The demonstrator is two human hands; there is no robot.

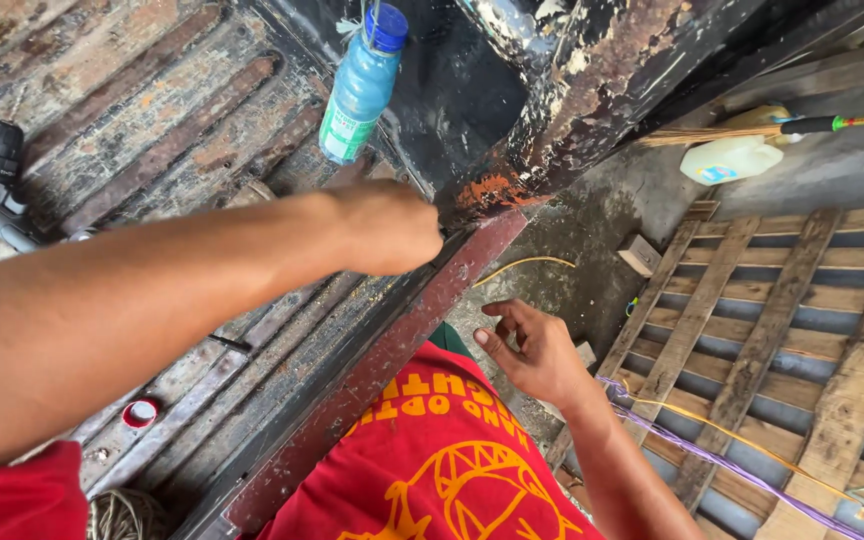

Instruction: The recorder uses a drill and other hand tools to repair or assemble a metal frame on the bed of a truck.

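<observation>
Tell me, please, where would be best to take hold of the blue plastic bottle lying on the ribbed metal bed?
Probably round the labelled lower body of the blue plastic bottle, coming from above with the hand across its width. It lies tilted on the ribbed metal bed, its cap pointing up-frame beside the dark rusty panel, so the near end is freest. The left hand is nearest.

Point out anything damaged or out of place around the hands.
The dark metal corner post by the left hand is rusted, its paint flaking to orange. Sawdust-like grit litters the ribbed metal bed. A red cap lies loose there. The right hand hangs empty.
</observation>
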